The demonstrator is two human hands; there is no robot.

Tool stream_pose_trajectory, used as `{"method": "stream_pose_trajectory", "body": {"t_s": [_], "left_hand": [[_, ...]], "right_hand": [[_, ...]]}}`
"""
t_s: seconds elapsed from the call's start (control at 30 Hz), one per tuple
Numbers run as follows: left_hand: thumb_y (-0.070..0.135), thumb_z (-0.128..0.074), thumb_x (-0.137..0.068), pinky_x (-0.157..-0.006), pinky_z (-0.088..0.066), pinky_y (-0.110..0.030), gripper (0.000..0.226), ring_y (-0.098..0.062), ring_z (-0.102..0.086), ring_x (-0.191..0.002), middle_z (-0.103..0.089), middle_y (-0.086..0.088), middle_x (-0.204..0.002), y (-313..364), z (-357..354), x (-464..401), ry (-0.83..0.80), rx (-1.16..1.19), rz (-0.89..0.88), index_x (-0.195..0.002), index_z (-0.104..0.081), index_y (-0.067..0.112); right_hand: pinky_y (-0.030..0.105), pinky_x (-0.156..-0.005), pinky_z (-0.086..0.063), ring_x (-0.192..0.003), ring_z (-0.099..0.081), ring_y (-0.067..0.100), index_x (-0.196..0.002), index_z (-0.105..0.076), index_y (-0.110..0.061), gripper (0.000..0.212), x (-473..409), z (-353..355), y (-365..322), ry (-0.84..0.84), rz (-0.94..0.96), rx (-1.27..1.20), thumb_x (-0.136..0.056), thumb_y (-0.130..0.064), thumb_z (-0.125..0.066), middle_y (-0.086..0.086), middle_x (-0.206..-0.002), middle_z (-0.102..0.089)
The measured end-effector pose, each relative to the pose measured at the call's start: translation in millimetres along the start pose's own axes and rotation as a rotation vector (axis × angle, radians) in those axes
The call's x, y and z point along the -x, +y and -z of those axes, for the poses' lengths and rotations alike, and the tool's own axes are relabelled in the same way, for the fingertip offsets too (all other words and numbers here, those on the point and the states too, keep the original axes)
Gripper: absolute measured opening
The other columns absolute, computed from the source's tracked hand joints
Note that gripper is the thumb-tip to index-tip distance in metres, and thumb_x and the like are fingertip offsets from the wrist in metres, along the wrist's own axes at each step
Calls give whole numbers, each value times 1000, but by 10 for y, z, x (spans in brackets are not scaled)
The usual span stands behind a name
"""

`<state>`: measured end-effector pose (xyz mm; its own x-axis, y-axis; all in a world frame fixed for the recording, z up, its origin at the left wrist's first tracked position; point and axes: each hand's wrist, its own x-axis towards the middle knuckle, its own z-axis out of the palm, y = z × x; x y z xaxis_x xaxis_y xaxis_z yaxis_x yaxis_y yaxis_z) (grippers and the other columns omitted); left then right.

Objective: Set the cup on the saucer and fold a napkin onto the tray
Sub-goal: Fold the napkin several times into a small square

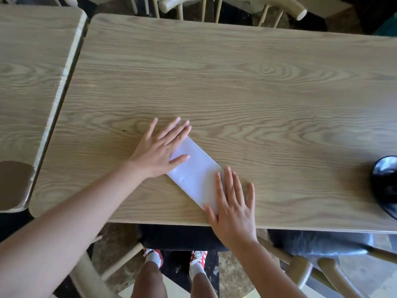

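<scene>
- My left hand point(160, 150) lies flat and open on the far end of the napkin point(194, 173); the fingers are spread and they press down, they grasp nothing.
- My right hand point(233, 206) also lies flat and open, on the near end of the napkin, close to the front edge of the worktop point(236, 82). It is a released grip too, only a palm that presses.
- The napkin is white and is already a long narrow strip. It lies at a slant on the worktop, between my two hands, and I can see faint crease lines across it. So I judge that the folding is under way, and that I am now flattening a fold.
- The napkin is on the bare worktop, not on a tray. I see no tray in this view, so this part of the task is not finished.
- At the right edge of the view there is a dark glossy object point(386, 181), well apart from the napkin. It is cut off by the frame and I cannot tell what it is.
- I see no cup and no saucer clearly, so I cannot tell if the cup step is done.
- What is left, as I judge: maybe one more fold, then to carry the napkin to the tray.
</scene>
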<state>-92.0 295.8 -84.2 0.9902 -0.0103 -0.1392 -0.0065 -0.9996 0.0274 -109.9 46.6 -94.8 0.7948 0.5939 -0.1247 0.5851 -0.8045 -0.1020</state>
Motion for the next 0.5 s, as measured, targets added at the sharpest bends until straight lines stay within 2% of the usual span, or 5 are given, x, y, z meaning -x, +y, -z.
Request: {"method": "stream_pose_trajectory", "body": {"t_s": [0.1,0.17,0.27,0.37,0.5], "left_hand": [[69,0,-81,-107,5,-64,80,-11,10,-143,1,16,-156,419,16,-218,-6,155,345,-147,-3,24],[65,-6,-83,-107,7,-63,75,-12,16,-142,8,18,-155,633,-26,-314,10,207,431,-146,2,26],[61,-16,-83,-108,-4,-67,72,-13,1,-144,-7,15,-156,711,-79,-434,113,168,200,-146,-12,27],[59,-28,-83,-104,-19,-68,69,-17,-17,-142,-25,10,-153,739,-94,-558,132,97,-54,-143,-29,24],[59,-32,-82,-104,-21,-66,68,-17,-21,-141,-28,9,-152,765,-130,-631,139,56,-112,-140,-34,25]], "right_hand": [[56,-107,-20,-138,-25,27,-144,-29,-9,72,87,4,-58,-13,-34,-30,-92,-58,-15,16,-151,-25],[59,-105,-21,-138,-23,29,-143,-31,-8,73,212,-15,-106,-22,-23,-40,-92,-58,-16,19,-151,-25],[61,-103,-23,-137,-25,31,-141,-37,-10,72,465,-92,-131,21,56,20,-89,-59,-28,21,-147,-31],[61,-103,-22,-137,-27,25,-137,-42,-10,74,590,-137,-77,86,161,83,-79,-56,-46,14,-145,-38],[57,-103,-24,-138,-27,21,-137,-40,-9,64,565,-156,1,137,272,123,-84,-43,-44,11,-148,-34]]}}
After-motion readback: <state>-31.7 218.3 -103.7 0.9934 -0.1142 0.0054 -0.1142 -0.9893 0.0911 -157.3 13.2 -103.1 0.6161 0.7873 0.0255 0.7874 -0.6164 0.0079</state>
